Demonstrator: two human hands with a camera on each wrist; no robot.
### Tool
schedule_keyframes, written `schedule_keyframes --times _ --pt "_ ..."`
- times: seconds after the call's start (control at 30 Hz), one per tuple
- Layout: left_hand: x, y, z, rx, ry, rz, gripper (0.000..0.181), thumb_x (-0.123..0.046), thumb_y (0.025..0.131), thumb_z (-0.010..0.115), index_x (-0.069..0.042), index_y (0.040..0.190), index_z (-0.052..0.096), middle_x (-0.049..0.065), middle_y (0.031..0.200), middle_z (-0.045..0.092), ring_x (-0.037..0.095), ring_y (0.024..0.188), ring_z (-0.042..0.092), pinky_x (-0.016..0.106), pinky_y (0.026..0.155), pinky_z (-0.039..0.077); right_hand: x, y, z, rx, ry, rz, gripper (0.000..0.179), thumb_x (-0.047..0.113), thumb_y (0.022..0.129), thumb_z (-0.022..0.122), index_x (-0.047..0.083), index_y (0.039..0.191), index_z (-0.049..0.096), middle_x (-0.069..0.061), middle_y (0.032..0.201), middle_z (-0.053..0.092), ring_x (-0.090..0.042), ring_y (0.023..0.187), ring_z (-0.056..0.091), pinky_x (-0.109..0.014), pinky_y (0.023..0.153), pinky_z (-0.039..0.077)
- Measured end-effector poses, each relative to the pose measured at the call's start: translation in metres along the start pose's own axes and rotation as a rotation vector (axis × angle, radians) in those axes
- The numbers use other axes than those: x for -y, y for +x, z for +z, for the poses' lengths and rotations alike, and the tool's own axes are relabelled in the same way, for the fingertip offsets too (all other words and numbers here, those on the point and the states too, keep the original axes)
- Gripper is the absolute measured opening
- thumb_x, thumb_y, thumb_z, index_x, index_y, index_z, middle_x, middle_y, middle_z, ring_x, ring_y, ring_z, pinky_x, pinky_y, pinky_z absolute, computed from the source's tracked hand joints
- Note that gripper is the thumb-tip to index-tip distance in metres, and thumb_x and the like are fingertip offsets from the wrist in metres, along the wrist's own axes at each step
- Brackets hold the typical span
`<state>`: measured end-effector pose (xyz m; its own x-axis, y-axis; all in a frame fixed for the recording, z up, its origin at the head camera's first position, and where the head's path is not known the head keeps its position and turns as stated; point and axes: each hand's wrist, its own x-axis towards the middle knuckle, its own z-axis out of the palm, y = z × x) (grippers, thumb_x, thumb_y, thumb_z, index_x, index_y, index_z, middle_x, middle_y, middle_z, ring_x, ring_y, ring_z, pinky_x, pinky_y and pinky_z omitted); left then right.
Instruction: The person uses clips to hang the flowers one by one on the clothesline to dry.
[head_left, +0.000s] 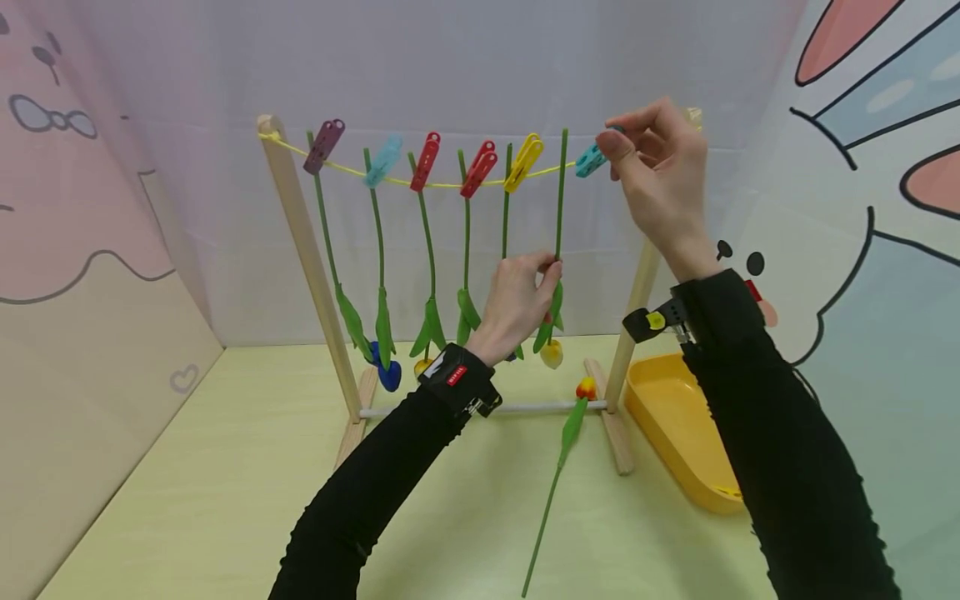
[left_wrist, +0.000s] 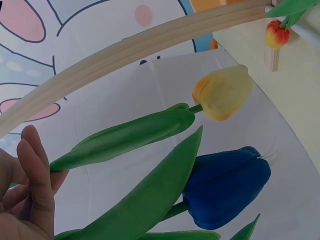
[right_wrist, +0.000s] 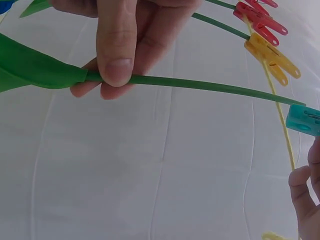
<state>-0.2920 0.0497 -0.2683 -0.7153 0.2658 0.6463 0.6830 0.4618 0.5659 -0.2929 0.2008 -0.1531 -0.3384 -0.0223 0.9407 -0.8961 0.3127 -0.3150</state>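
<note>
My left hand (head_left: 517,302) pinches the green stem of an artificial yellow tulip (head_left: 552,354), just above its leaves. The flower hangs head down, and its stem crosses the yellow string (head_left: 352,171). Thumb and fingers of my right hand (head_left: 666,171) grip a teal clothespin (head_left: 590,161) right of that stem. In the right wrist view the clothespin (right_wrist: 301,119) is close to the stem's tip; whether its jaws touch the stem I cannot tell. Beside the yellow tulip, the left wrist view shows a blue tulip (left_wrist: 227,187).
Several tulips hang from purple (head_left: 324,147), light blue (head_left: 384,161), red (head_left: 425,162) and yellow (head_left: 523,163) clothespins. A wooden frame (head_left: 307,258) carries the string. One red-yellow tulip (head_left: 572,429) lies on the table. To the right stands a yellow-orange tray (head_left: 667,433).
</note>
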Motion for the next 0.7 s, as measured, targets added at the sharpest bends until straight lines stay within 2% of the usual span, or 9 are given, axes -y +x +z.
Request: schedule_keyframes --times 0.17,0.4,0.7 --pt "-0.001 0.0 -0.001 -0.007 0.007 0.013 0.021 -0.011 0.099 0.054 0.0 0.108 0.069 0.011 0.097 0.07 0.003 0.037 0.051 0.021 0.038 0.041 0.002 0.006 0.002 -0.004 0.05 -0.012 0.005 -0.004 0.086 0.066 0.0 0.089 0.065 0.013 0.081 0.062 -0.006 0.047 0.048 -0.014 0.051 0.042" --pt "0.0 0.0 -0.001 0.002 -0.001 -0.002 0.02 -0.011 0.098 0.054 -0.001 0.107 0.069 0.01 0.096 0.07 0.005 0.038 0.053 0.021 0.037 0.042 0.006 0.012 0.006 -0.029 0.103 0.163 0.005 -0.001 0.085 0.068 0.003 0.085 0.066 -0.001 0.074 0.059 -0.007 0.038 0.041 -0.016 0.044 0.035" --pt "0.001 -0.001 -0.002 0.003 -0.005 0.004 0.019 -0.009 0.098 0.054 0.0 0.107 0.069 0.011 0.096 0.07 0.006 0.038 0.053 0.022 0.038 0.043 0.006 0.015 0.008 -0.041 0.08 0.187 0.006 0.002 0.084 0.069 0.006 0.081 0.066 -0.001 0.073 0.057 -0.006 0.036 0.041 -0.013 0.041 0.035"
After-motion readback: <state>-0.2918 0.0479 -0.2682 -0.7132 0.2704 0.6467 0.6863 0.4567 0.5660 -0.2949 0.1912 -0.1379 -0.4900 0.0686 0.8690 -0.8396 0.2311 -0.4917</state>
